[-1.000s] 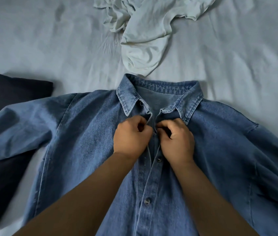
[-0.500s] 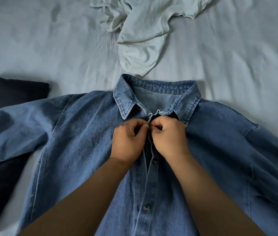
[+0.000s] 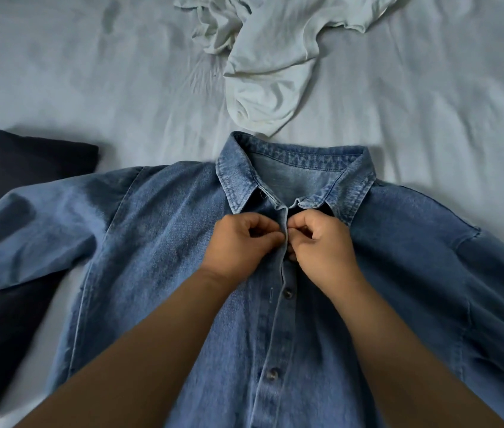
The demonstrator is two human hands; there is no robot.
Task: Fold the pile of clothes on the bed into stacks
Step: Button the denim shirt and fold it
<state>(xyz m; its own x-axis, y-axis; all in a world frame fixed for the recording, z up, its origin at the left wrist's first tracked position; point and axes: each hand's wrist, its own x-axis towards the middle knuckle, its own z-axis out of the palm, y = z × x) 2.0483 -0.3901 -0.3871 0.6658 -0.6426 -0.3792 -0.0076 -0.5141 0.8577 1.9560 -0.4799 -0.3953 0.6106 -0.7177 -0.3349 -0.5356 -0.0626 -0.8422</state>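
Two hands on denim shirt laid flat on bed, left hand and right hand pinching placket just below collar, fingers curled, white tee beyond collar, dark garment left of shirt

The scene is seen from one head-worn wide-angle camera, aimed forward and steeply down from close above. The grip, where the left hand and right hand meet on the denim shirt, is centred; the bed sheet beyond it fills the upper frame.
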